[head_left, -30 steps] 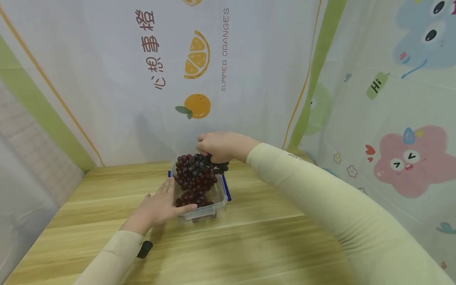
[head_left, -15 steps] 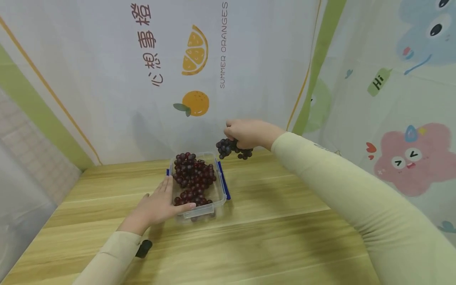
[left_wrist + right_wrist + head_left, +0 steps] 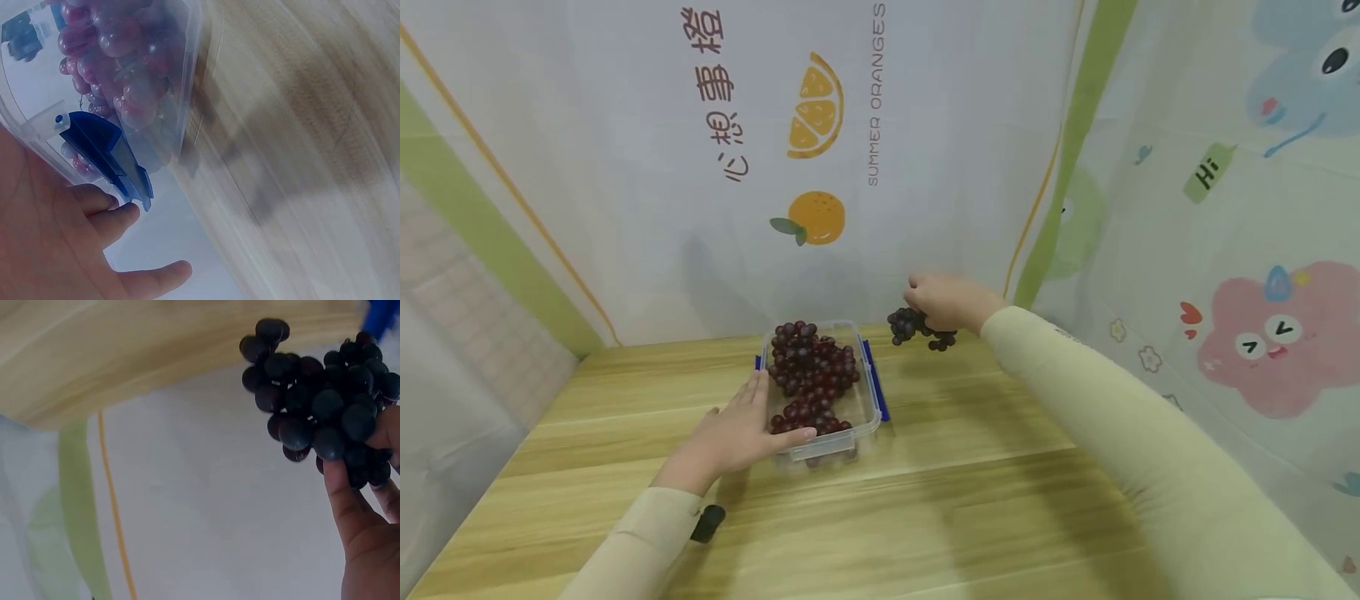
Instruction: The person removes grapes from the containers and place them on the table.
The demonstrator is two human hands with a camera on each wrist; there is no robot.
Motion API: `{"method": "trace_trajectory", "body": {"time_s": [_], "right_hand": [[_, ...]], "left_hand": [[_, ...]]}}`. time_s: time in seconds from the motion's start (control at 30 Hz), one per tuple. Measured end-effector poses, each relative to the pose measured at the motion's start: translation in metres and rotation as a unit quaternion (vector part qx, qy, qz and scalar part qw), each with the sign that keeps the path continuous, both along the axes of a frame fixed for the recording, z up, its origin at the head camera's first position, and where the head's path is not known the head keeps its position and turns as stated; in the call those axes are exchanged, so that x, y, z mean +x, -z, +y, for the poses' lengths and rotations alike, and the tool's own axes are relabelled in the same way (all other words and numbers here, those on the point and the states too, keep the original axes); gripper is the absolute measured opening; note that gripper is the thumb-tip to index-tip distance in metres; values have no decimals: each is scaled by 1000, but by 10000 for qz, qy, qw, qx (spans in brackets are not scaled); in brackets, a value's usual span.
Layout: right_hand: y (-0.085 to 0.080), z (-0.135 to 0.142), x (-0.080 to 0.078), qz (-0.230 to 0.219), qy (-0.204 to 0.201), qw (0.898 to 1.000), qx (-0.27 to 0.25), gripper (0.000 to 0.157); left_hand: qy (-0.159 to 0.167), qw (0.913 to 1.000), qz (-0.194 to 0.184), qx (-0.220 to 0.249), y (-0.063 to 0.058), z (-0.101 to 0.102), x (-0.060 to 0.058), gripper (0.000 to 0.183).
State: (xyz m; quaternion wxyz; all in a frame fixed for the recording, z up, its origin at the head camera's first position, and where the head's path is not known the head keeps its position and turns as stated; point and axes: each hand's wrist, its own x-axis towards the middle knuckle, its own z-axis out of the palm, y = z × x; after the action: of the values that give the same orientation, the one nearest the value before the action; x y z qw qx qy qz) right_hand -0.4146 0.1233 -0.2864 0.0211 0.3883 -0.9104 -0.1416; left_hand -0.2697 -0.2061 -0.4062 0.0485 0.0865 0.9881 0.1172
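Observation:
A clear plastic container with blue side clips stands on the wooden table, holding bunches of dark red grapes. My left hand rests against the container's left side, its fingers straight along the wall and its thumb over the near rim. To the right of the container, near the table's back edge, my right hand grips a small bunch of dark grapes from above. In the right wrist view, thumb and fingers press into the bunch.
The wooden table ends at a white printed curtain behind the container. Another patterned curtain hangs along the right side. A black object shows beside the left wrist.
My right hand has lifted the small bunch out of the container, carried it right and then lowered it slightly. The left hand has stayed on the container.

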Motion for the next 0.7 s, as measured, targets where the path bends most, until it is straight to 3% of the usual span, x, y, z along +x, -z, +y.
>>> {"method": "trace_trajectory", "body": {"time_s": [0.23, 0.37, 0.53, 0.7], "right_hand": [[31, 10, -5, 442, 132, 9984, 325, 34], [55, 16, -7, 663, 249, 9966, 427, 32], [82, 23, -7, 634, 287, 9958, 591, 31], [98, 26, -9, 598, 246, 9970, 418, 30]], "left_hand": [[17, 10000, 25, 34, 2, -1, -1, 133], [7, 9999, -12, 106, 5, -2, -1, 135], [3, 9998, 8, 190, 5, -2, -4, 135], [1, 9999, 18, 164, 6, -4, -4, 135]]}}
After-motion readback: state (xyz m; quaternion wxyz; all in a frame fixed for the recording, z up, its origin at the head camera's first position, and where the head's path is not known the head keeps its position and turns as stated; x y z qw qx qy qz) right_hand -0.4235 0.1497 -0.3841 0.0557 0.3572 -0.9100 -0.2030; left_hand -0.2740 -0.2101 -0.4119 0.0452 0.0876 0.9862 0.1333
